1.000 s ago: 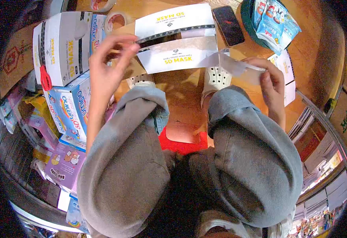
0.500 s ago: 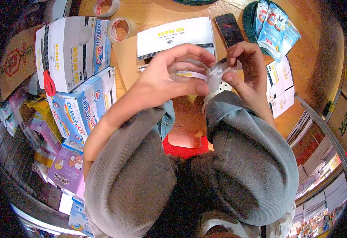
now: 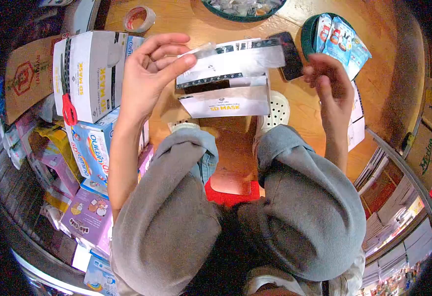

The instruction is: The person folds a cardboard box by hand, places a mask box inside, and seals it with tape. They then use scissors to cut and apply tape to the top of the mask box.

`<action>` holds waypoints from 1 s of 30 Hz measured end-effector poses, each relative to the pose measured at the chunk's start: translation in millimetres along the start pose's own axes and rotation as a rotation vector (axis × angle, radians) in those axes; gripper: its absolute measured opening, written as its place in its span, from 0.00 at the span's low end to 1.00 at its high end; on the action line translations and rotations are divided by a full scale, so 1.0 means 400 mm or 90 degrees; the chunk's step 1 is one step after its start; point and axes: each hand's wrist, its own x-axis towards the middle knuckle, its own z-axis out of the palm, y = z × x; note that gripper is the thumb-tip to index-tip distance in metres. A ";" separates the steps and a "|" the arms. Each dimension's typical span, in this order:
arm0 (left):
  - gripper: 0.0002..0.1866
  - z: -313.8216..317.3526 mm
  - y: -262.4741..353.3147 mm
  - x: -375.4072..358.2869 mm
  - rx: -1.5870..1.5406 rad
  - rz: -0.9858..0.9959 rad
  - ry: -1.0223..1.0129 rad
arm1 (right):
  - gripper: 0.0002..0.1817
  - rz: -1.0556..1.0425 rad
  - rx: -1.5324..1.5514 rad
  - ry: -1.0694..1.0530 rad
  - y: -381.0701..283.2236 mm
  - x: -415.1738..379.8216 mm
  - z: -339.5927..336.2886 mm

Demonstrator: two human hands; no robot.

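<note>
Between the thumb and forefinger of the left hand, a strip of clear tape is pinched at its near end and stretches away to the right, raised above an open white mask box that lies just below and beyond that grip. At the strip's far end the right hand hangs with fingers loosely curled; whether it still touches the tape is hard to tell. Behind the right hand lies a black phone, partly covered by the strip. Left of the left hand stands a stack of mask boxes, and a tape roll lies beyond it on the wooden floor.
</note>
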 end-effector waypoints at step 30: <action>0.13 0.084 -0.009 -0.014 -0.074 -0.073 -0.054 | 0.14 0.207 0.225 0.015 0.037 0.023 0.114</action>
